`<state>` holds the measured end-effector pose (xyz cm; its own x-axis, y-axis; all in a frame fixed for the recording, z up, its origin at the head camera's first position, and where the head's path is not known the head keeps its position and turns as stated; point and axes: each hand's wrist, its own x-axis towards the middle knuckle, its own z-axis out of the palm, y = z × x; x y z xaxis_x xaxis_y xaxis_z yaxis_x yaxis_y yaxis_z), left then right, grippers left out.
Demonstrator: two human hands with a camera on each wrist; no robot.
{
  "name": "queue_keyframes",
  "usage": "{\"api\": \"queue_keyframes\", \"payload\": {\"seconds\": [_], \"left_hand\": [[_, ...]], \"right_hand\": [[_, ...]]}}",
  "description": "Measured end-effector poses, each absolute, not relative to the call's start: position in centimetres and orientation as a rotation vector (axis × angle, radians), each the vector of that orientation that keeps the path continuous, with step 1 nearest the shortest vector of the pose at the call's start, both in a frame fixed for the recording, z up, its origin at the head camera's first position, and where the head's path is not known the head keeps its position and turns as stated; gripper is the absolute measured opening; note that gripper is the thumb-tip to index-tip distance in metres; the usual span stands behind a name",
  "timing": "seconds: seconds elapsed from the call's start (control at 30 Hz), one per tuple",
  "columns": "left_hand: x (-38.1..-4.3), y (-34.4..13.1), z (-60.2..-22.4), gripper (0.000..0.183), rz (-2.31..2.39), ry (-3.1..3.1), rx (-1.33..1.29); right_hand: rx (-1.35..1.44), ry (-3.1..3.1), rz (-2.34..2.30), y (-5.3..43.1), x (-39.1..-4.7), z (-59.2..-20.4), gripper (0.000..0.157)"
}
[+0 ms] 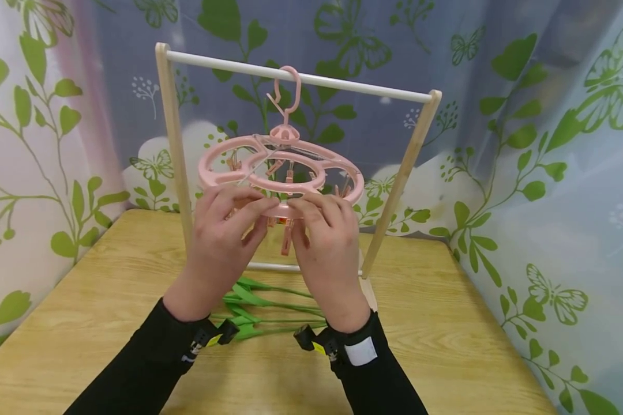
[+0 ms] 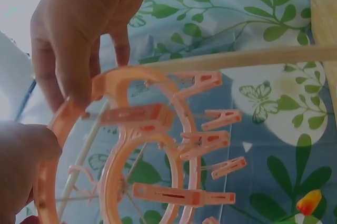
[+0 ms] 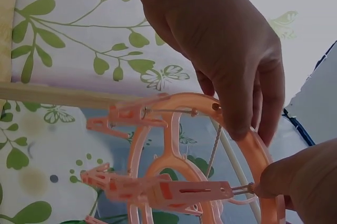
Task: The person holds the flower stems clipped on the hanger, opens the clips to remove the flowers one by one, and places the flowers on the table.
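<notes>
A pink round clip hanger [image 1: 285, 186] hangs by its hook from the white rod of a small rack. My left hand [image 1: 218, 236] pinches the near edge of its outer ring, thumb on one side and fingers on the other. Close beside it, my right hand [image 1: 329, 242] holds the same rim in a like grip. Small pink clips dangle beneath the rings; one clip [image 1: 286, 237] hangs between the two hands. In the right wrist view another clip [image 3: 192, 193] hangs from the rim right at the right thumb. The hands cover part of the near ring.
The rack has wooden side posts [image 1: 402, 184] and a white top rod [image 1: 363, 86]. Green artificial stems with leaves [image 1: 249, 300] lie on the wooden table [image 1: 446, 346] under the hands. A leaf-patterned curtain [image 1: 550, 144] surrounds the table's back and sides.
</notes>
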<state>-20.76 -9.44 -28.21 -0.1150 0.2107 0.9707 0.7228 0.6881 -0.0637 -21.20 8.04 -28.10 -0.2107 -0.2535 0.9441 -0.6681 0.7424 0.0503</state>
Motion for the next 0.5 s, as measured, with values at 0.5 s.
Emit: {"api": "queue_keyframes", "payload": {"seconds": [0.5], "left_hand": [[-20.72, -9.15, -27.89, 0.019, -0.520, -1.631, -0.759]], "right_hand": [[0.721, -1.770, 0.410, 8.06, -21.43, -28.14, 0.018]]}}
